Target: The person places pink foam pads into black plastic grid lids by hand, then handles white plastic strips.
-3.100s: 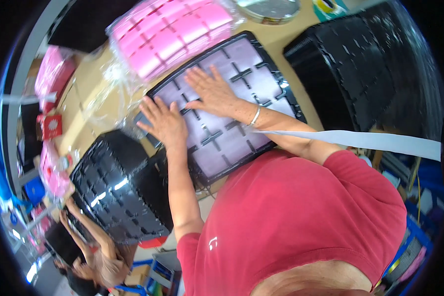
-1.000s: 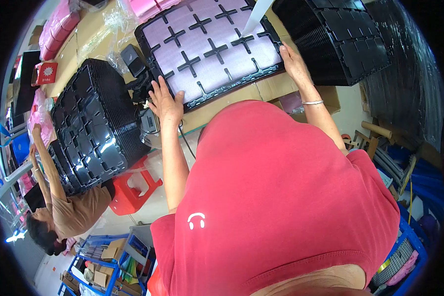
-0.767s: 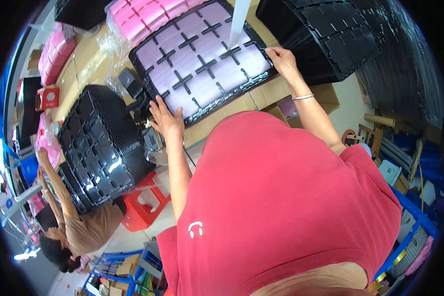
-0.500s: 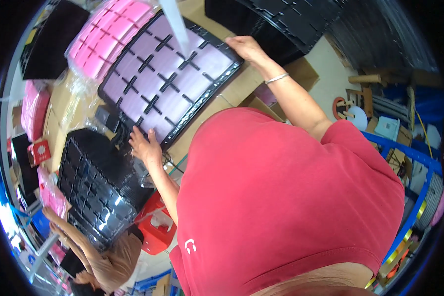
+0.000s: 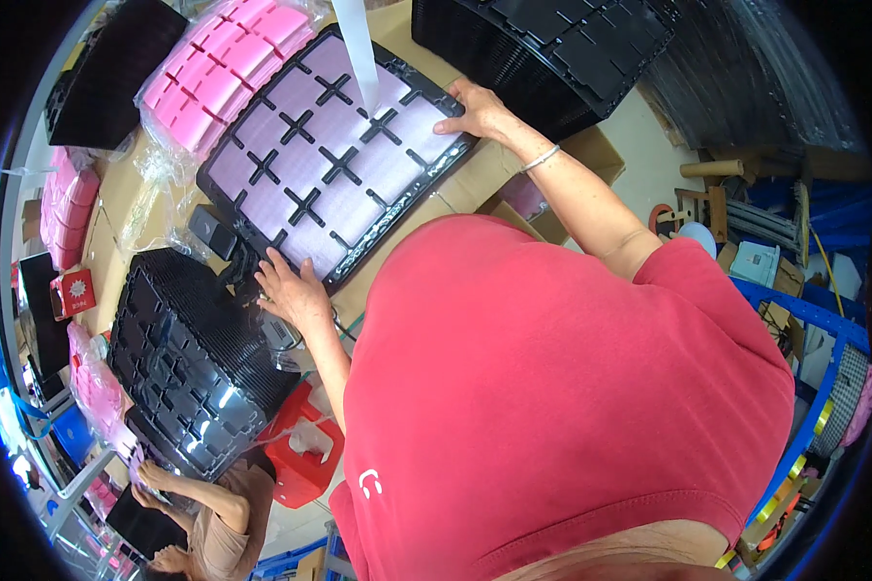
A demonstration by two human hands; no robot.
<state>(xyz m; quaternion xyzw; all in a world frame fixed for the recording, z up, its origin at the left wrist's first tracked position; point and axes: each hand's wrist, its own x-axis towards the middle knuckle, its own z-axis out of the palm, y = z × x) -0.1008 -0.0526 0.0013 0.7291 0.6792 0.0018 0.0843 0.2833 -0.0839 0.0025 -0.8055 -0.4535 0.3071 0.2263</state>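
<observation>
On the table before me lies a black plastic tray (image 5: 394,208) with cross-shaped raised dividers. A lilac sheet (image 5: 286,203) sits in it, the black crosses showing through its slots. My right hand (image 5: 477,113) grips the tray's right end, thumb over the top and fingers round the corner. At the near left corner my left hand (image 5: 295,293) rests with fingers spread, touching or just beside the rim. A white strip (image 5: 357,53) hangs in front of the tray's far side.
Pink slotted sheets (image 5: 213,77) are stacked beyond the tray. Tall stacks of black trays stand at left (image 5: 189,368) and far right (image 5: 591,48). A red stool (image 5: 305,465) is below left. A co-worker (image 5: 228,513) works at lower left, hands on pinkish sheets.
My right thumb has come over onto the tray's top. The lilac sheet looks brighter, and the view has shifted slightly. The co-worker's hands have moved lower.
</observation>
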